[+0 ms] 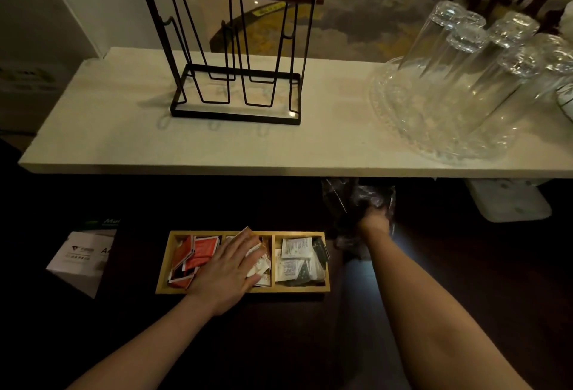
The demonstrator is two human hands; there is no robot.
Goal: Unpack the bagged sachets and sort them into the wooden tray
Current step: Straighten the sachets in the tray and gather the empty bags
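A wooden tray (217,292) with three compartments lies on the dark lower surface. Its left compartment holds red sachets (192,254), the middle one holds pale sachets (260,265), and the right one holds white and dark green sachets (299,261). My left hand (228,268) lies flat over the middle compartment, fingers spread on the pale sachets. My right hand (373,219) is sunk into a clear plastic bag (341,200) just right of the tray, under the shelf edge; its fingers are hidden by the plastic.
A pale counter shelf (186,147) overhangs the tray. On it stand a black wire rack (235,85) with a wooden bar and a glass tray (403,129) of upturned glasses (465,58). A white paper box (82,261) lies left of the tray. A white block (508,200) sits at right.
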